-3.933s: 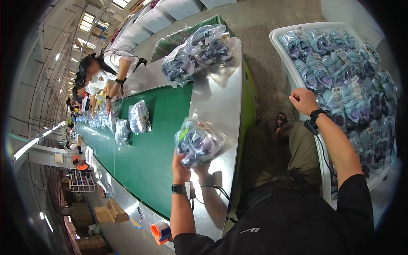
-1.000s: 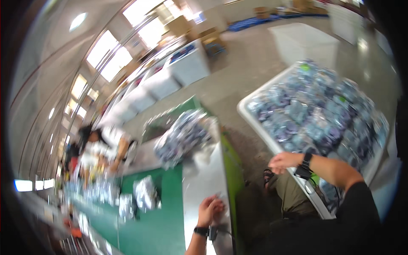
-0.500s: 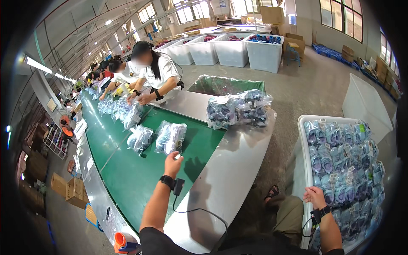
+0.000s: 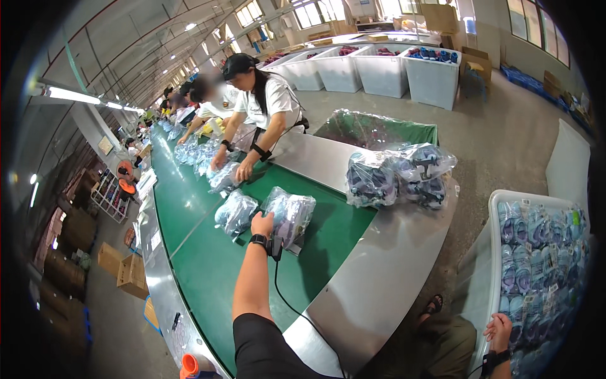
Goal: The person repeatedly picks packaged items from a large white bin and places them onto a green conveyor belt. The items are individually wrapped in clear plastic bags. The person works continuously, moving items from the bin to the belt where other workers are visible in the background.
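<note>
Left hand (image 4: 262, 223): at the left edge of the bagged shoes (image 4: 289, 215), fingers bent; whether they close on the plastic, I cannot tell.
Right hand (image 4: 497, 331): loosely curled, no object visible in it, beside the white bin (image 4: 473, 278).
Bagged shoes: on the green belt (image 4: 208, 278), just right of another clear bag (image 4: 236, 211).
Handling: probably light, with some give, the film slippery.
Hold: best around the shoes' sides, since loose film alone might slide or tear.
</note>
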